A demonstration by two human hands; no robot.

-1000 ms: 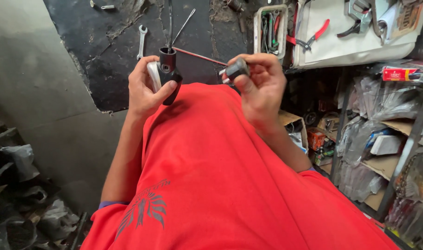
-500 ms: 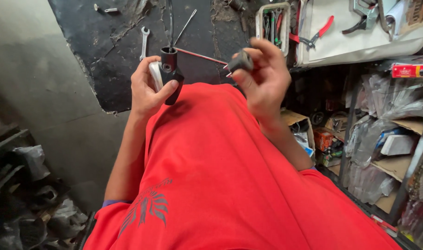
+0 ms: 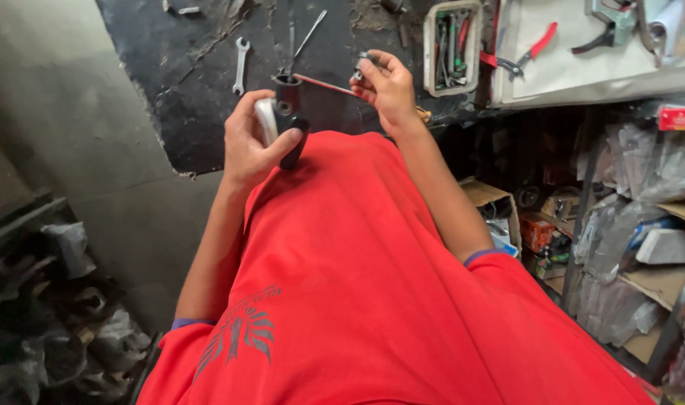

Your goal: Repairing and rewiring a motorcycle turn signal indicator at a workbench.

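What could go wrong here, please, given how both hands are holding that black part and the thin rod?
The left hand grips the black part in mid-air, so a slip could drop it onto the dirty floor. The right hand pinches a small piece at the thin rod's end; it might bend or fall.

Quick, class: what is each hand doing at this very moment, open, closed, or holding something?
Left hand: closed around a black cylindrical part with a pale piece beside it.
Right hand: fingers pinched on a small metal piece at the end of a thin red rod.

bare dark floor (image 3: 200, 112) lies open left of the hands; wrench (image 3: 240, 64), tool tray (image 3: 453, 46) and shelves (image 3: 620, 217) crowd ahead and right.
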